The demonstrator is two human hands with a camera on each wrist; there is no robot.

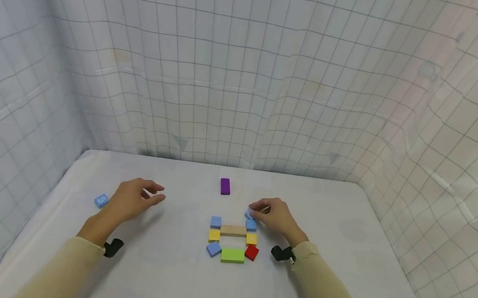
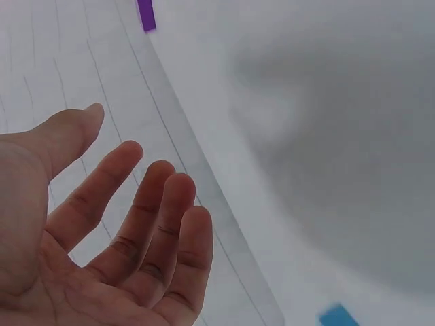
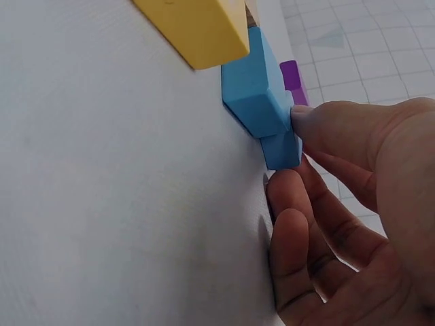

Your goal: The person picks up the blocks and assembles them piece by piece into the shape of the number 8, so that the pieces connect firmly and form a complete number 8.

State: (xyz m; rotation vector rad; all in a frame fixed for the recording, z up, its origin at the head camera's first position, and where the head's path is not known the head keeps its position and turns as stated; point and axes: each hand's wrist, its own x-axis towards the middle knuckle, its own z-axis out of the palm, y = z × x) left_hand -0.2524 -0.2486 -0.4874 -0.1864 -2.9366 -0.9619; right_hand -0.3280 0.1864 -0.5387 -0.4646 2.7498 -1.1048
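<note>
My right hand [image 1: 276, 217] pinches a small blue block [image 3: 282, 149] between thumb and fingers at the far right corner of a block arrangement. That block sits just behind another blue block [image 3: 255, 95]; in the right wrist view they appear to touch. A yellow block [image 1: 251, 239] lies nearer me in the same row. On the left, my other hand [image 1: 131, 199] hovers over the table with fingers loosely bent and nothing between them. Nearest to it lies a blue block with a pale mark [image 1: 101, 200].
A tan block [image 1: 233, 231] spans between the two side rows. The left side has a blue block [image 1: 215, 222], a yellow block [image 1: 214, 235] and a turned blue block [image 1: 214, 248]. Green [image 1: 232, 256] and red [image 1: 251, 252] blocks lie in front, a purple block [image 1: 225, 186] behind.
</note>
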